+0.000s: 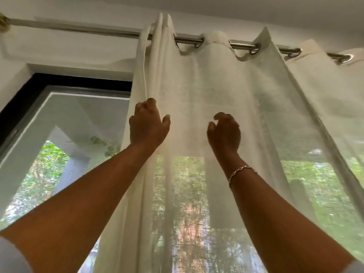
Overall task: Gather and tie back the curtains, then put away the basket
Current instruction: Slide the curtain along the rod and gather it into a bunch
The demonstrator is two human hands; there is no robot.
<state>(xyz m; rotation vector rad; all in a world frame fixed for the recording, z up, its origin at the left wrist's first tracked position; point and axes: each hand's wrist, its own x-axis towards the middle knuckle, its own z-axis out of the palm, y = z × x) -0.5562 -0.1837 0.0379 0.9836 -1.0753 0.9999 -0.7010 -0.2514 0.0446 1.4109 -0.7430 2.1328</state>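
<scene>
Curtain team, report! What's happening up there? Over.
Left hand gripping curtain edge. Right hand curled by curtain, grip unclear. Curtain spread along rod, untied. Nothing blocking.

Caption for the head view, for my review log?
Left hand grips the sheer curtain at its gathered edge; right hand, loosely curled, raised at the fabric beside it, under the rod.
</scene>
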